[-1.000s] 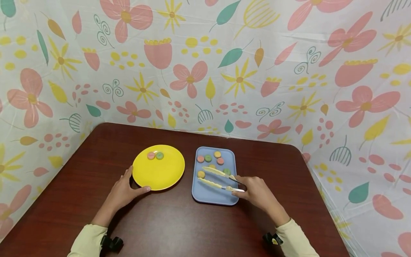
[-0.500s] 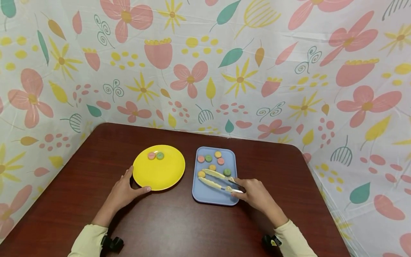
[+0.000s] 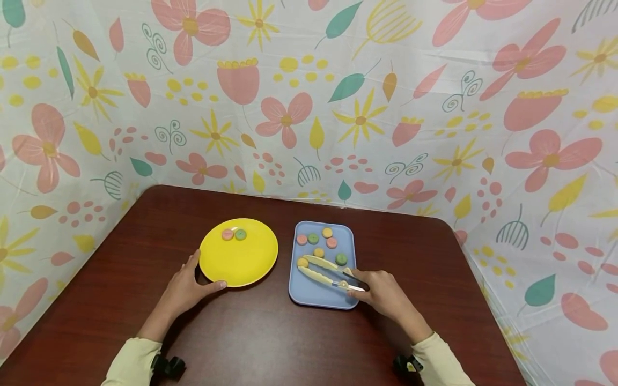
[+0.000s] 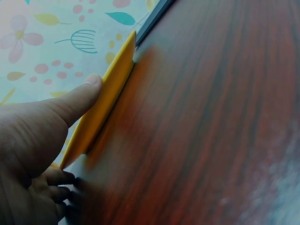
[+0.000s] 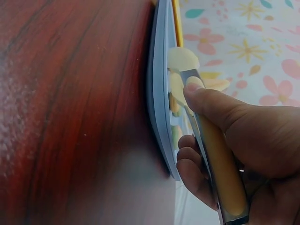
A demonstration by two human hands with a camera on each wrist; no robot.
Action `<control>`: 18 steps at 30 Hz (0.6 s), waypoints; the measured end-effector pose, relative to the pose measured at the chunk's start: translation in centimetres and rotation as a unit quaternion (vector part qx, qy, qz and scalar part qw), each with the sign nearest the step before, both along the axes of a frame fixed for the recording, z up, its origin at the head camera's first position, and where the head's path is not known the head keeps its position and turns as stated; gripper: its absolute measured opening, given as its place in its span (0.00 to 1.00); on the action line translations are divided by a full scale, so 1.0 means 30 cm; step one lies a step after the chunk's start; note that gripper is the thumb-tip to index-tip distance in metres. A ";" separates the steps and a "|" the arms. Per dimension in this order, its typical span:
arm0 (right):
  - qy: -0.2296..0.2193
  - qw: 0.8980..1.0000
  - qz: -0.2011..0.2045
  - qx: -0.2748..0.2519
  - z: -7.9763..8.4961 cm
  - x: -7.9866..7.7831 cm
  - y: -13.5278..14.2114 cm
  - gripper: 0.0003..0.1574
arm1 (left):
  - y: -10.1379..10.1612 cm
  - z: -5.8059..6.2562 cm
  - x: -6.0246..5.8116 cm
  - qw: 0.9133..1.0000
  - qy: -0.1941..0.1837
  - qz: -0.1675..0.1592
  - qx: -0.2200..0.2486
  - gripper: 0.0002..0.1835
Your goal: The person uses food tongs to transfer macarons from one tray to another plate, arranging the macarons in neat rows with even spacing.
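Note:
My left hand (image 3: 183, 287) rests at the left rim of a round yellow plate (image 3: 238, 265), thumb and fingers spread apart along the edge. In the left wrist view the thumb (image 4: 84, 101) touches the plate's rim (image 4: 105, 101). Two macarons, pink (image 3: 227, 234) and green (image 3: 240, 234), lie near the plate's far side. My right hand (image 3: 386, 292) grips a pair of tongs (image 3: 322, 271) with pale yellow ends over a blue tray (image 3: 309, 297). Its tips stand at a yellow macaron (image 3: 302, 262) near the tray's left edge; whether they press it cannot be told.
Several other macarons sit on the tray, among them pink (image 3: 301, 239), green (image 3: 340, 259) and yellow (image 3: 318, 252) ones. Plate and tray stand apart on a dark brown table (image 3: 251, 332). A flower-patterned cloth (image 3: 285, 107) rises behind and beside the table.
The tongs' arms have drawn closer together, the far tip coming down toward the yellow macaron at the tray's left. My left hand and the plate have stayed put.

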State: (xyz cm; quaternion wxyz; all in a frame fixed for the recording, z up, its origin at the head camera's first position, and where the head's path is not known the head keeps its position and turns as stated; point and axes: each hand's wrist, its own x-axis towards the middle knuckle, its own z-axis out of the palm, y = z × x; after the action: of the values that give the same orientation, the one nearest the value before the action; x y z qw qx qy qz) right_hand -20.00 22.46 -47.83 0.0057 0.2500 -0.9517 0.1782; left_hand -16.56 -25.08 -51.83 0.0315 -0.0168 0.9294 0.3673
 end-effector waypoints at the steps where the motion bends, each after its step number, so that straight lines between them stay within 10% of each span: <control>1: -0.004 1.000 0.000 -0.002 -0.001 0.001 0.000 0.34 | 0.000 0.000 0.000 1.000 0.000 0.000 0.000 0.71; 18: -0.010 0.999 -0.013 -0.030 0.064 -0.025 -0.017 0.37 | 0.002 0.003 0.003 1.000 -0.006 0.003 0.005 0.72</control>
State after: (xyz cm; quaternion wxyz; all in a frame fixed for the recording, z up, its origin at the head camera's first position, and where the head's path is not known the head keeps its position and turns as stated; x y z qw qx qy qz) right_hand -20.74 21.95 -45.92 0.0061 0.2356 -0.9491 0.2089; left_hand -16.46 -25.01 -51.73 0.0366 -0.0214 0.9275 0.3714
